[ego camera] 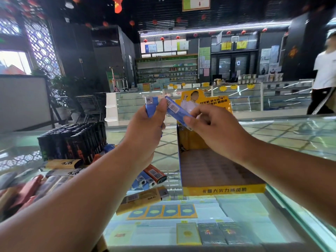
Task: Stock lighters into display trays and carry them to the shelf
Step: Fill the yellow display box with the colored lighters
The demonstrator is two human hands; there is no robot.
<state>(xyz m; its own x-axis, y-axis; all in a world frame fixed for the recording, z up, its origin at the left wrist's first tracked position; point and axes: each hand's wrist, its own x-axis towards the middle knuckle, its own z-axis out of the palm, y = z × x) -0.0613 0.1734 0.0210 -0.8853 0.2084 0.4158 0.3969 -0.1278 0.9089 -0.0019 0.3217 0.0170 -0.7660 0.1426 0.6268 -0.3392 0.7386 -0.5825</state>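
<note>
My left hand (145, 128) is raised above the glass counter and grips an upright blue lighter (151, 106) with its metal cap on top. My right hand (209, 124) holds a second blue lighter (175, 110), tilted, its barcode label facing me, and its upper end touches my left fingers. Right below the hands stands a yellow cardboard display tray (223, 190) with a brown slotted inside that holds no lighters and a printed back card (203, 102). Loose blue, orange and tan lighters (151, 179) lie on the glass to the left of the tray.
A block of upright black lighters (72, 142) stands at the left on the glass counter (291, 139). More loose lighters and packets lie at the far left. Cigarette packs show under the glass. A person in a white shirt (325, 73) walks at the far right.
</note>
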